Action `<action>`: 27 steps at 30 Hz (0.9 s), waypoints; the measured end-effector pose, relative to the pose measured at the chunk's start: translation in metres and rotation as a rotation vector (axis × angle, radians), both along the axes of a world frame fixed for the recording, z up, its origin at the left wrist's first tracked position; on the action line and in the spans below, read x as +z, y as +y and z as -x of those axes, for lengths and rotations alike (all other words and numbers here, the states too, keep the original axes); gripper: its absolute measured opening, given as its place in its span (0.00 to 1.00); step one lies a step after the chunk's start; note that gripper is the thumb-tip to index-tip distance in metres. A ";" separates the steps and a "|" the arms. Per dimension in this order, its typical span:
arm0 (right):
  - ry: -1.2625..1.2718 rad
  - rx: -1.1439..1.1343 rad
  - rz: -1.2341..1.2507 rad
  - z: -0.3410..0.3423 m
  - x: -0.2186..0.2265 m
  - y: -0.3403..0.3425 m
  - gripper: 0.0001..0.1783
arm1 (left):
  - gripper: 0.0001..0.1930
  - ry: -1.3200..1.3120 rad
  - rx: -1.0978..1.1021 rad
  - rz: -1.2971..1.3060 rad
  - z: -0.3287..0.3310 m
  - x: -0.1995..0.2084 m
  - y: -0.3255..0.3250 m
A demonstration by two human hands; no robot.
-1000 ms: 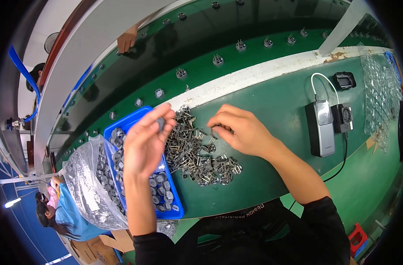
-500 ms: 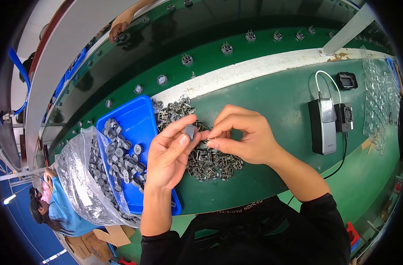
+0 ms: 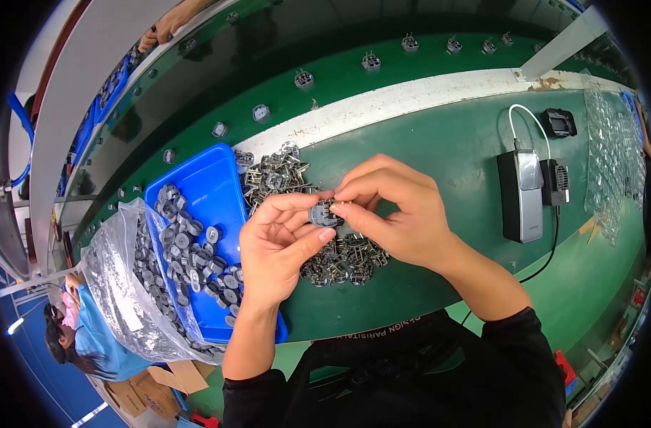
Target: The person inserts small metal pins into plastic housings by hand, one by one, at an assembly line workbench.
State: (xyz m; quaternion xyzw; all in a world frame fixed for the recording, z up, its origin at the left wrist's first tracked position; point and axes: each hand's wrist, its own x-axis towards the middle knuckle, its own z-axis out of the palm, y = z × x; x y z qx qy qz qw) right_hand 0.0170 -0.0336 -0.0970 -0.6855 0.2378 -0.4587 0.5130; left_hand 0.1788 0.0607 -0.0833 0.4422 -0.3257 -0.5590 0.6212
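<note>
My left hand (image 3: 268, 250) is closed round a round grey plastic housing (image 3: 320, 216), held between thumb and fingers above the table. The housing's open, dark inner side faces my right hand. My right hand (image 3: 404, 210) pinches a small metal part (image 3: 335, 205) at that side, with thumb and forefinger touching the housing's edge; the fingertips partly hide it. Beneath both hands spreads a pile of metal-pronged pieces (image 3: 343, 262). To the left, a blue tray (image 3: 222, 167) holds many grey round housings (image 3: 190, 250).
A clear plastic bag (image 3: 118, 271) of grey housings overlaps the tray. Beyond a white rail (image 3: 382, 93), a green belt carries spaced assembled pieces (image 3: 371, 61). A black-and-grey device (image 3: 520, 196) with cables stands right. Another person's hand (image 3: 170, 25) is at far left; someone in blue sits left.
The housing has turned in my left hand, so its inner side now shows. My right fingers have come against it with the small part. The other person's hand has moved left.
</note>
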 end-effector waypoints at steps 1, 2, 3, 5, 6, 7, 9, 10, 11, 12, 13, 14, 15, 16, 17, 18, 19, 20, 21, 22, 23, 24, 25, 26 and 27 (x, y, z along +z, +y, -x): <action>0.015 -0.016 0.060 0.000 0.001 0.000 0.08 | 0.20 -0.060 0.022 -0.005 0.001 0.001 0.000; 0.029 -0.032 0.120 0.000 0.001 0.000 0.08 | 0.20 -0.058 0.024 -0.007 0.002 0.000 0.000; 0.030 -0.030 0.119 0.001 0.002 0.000 0.08 | 0.20 -0.078 0.029 -0.002 0.003 0.000 0.000; 0.090 -0.035 0.167 0.004 0.004 -0.001 0.07 | 0.20 -0.096 0.027 0.007 0.004 -0.001 -0.001; 0.092 -0.038 0.169 0.003 0.004 0.000 0.07 | 0.20 -0.110 0.026 -0.001 0.005 -0.001 0.000; 0.099 -0.036 0.193 0.003 0.004 0.001 0.07 | 0.19 -0.125 0.025 -0.007 0.006 -0.001 0.000; 0.106 -0.037 0.221 0.004 0.004 0.001 0.07 | 0.19 -0.129 0.022 0.002 0.006 -0.002 0.001; 0.147 -0.024 0.256 0.005 0.004 0.001 0.08 | 0.18 -0.135 0.025 0.005 0.006 -0.003 0.002; 0.188 -0.012 0.290 0.006 0.003 0.001 0.10 | 0.18 -0.137 0.027 0.006 0.007 -0.003 0.002; 0.185 -0.010 0.291 0.007 0.002 0.001 0.10 | 0.18 -0.147 0.036 -0.017 0.008 -0.003 0.003; 0.225 -0.019 0.349 0.007 0.001 0.000 0.10 | 0.17 -0.156 0.043 -0.039 0.008 -0.003 0.003; 0.264 -0.027 0.407 0.008 0.001 0.000 0.10 | 0.17 -0.157 0.043 -0.040 0.008 -0.002 0.003; 0.262 -0.027 0.406 0.008 0.001 0.000 0.10 | 0.18 -0.166 0.044 -0.060 0.008 -0.002 0.003; 0.305 -0.036 0.453 0.008 0.002 0.000 0.10 | 0.18 -0.173 0.043 -0.079 0.008 -0.002 0.003; 0.347 -0.044 0.500 0.009 0.002 0.001 0.10 | 0.18 -0.174 0.041 -0.080 0.008 0.000 0.002; 0.348 -0.047 0.498 0.008 0.000 0.001 0.10 | 0.17 -0.200 0.038 -0.082 0.008 0.001 0.001; 0.318 -0.051 0.490 0.006 -0.002 0.001 0.08 | 0.16 -0.225 0.038 -0.086 0.009 0.003 0.001; 0.290 -0.057 0.482 0.005 -0.004 0.002 0.06 | 0.16 -0.225 0.036 -0.089 0.007 0.005 0.001; 0.291 -0.059 0.479 0.004 -0.002 0.000 0.06 | 0.15 -0.266 0.043 -0.151 0.003 0.006 0.001; 0.218 -0.013 0.378 0.003 0.001 -0.002 0.07 | 0.13 -0.308 0.053 -0.213 -0.002 0.009 0.000; 0.149 0.031 0.275 0.002 0.002 -0.005 0.08 | 0.10 -0.347 0.084 -0.141 -0.006 0.010 -0.006; 0.191 0.064 0.135 0.006 0.000 -0.010 0.11 | 0.10 -0.511 0.091 -0.109 -0.014 0.018 -0.021; 0.194 0.063 0.131 0.010 -0.002 -0.016 0.11 | 0.11 -0.675 0.100 -0.076 -0.024 0.026 -0.038; 0.303 0.073 0.259 0.014 -0.011 -0.024 0.11 | 0.11 -0.706 0.116 -0.088 -0.034 0.023 -0.058; 0.391 0.095 0.395 0.014 -0.016 -0.028 0.11 | 0.11 -0.754 0.150 -0.099 -0.047 0.027 -0.078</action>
